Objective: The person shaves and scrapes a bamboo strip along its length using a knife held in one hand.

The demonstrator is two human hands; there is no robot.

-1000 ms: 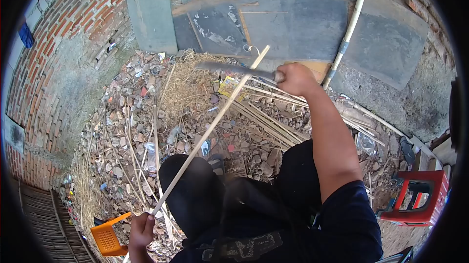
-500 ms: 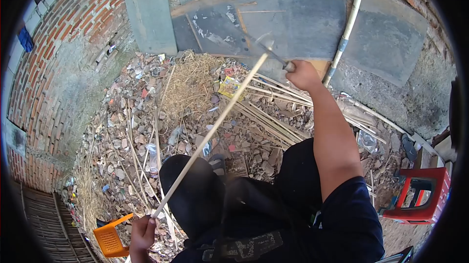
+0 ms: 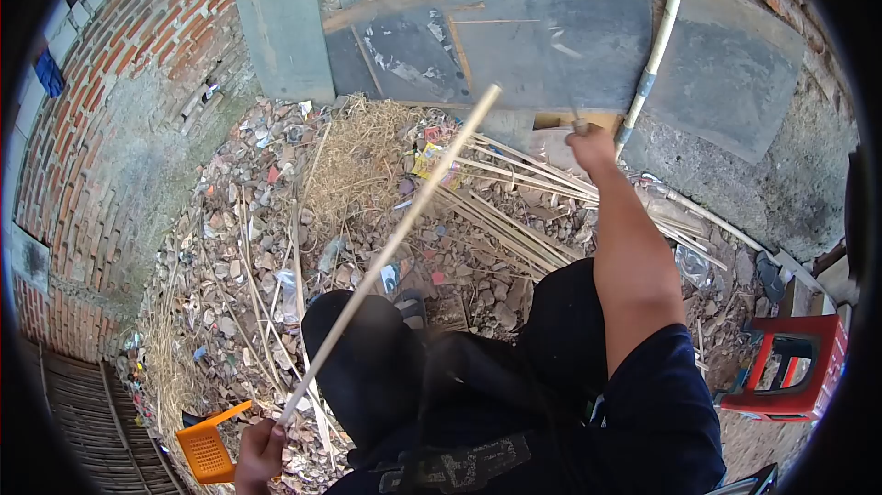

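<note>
1. Our left hand (image 3: 262,451) is closed around the lower end of a pale stick (image 3: 390,251), the fingers wrapped firmly over it.
2. The stick slants up and away past our dark-clad knee, its far tip showing against the grey boards (image 3: 602,35).
3. Our right hand (image 3: 595,153) is clenched on a knife handle (image 3: 580,127); the blade is a blur pointing away, apart from the stick.
4. Beside our left hand we have an orange plastic piece (image 3: 204,454) with a perforated panel; we cannot tell whether it is a basket or a seat, nor what it holds.
5. At the right we see a red plastic stool (image 3: 831,362), hollow, with an opening in its side.
6. A clear plastic bag (image 3: 691,267) lies on the rubble (image 3: 501,316), its contents too small to tell; a yellow packet (image 3: 429,164) lies by the dry straw (image 3: 354,164).
</note>
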